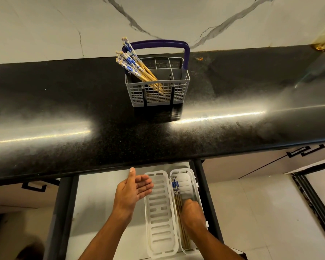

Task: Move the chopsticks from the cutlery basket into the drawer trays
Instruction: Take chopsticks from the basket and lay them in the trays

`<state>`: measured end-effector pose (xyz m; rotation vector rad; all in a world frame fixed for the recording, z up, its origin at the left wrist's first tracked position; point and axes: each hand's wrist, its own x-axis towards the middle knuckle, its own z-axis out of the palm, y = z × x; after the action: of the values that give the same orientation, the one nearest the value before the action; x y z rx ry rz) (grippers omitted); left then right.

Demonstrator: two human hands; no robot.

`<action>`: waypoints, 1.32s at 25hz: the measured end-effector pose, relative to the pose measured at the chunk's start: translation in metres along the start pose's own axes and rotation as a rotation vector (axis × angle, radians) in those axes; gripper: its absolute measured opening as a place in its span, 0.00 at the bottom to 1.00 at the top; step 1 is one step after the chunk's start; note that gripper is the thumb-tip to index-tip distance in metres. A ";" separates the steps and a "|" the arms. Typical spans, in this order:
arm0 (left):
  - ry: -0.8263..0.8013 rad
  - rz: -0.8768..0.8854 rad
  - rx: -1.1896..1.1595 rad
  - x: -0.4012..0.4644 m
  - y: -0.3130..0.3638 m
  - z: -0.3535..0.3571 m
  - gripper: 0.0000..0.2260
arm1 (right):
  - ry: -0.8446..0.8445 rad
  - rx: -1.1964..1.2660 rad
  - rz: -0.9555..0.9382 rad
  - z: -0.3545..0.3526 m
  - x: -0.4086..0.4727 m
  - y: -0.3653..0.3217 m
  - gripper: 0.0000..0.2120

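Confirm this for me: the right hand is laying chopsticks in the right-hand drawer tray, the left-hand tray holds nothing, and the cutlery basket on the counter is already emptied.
Not quite: the cutlery basket is not emptied. The head view shows a bunch of blue-patterned chopsticks leaning in it. The rest holds: the right hand is down in the right-hand tray with chopsticks, and the left-hand tray holds nothing.

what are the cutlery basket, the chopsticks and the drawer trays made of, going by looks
Cutlery basket: likely moulded grey plastic, matte grid walls, with a dark blue handle. Chopsticks: apparently wood or bamboo, with pale tan shafts and glossy white tops printed blue. Drawer trays: probably white plastic, with a smooth sheen, slotted floor and rounded rims.
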<state>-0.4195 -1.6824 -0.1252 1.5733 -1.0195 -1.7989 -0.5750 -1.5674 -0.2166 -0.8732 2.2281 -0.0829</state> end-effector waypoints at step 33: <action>0.097 0.550 -0.197 0.053 0.265 -0.025 0.08 | 0.458 -0.018 -0.824 -0.292 0.052 -0.328 0.11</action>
<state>-0.4265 -1.8805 0.0595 1.1099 -1.0638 -1.3804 -0.6071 -1.9065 0.0649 -1.8786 2.0997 -0.7043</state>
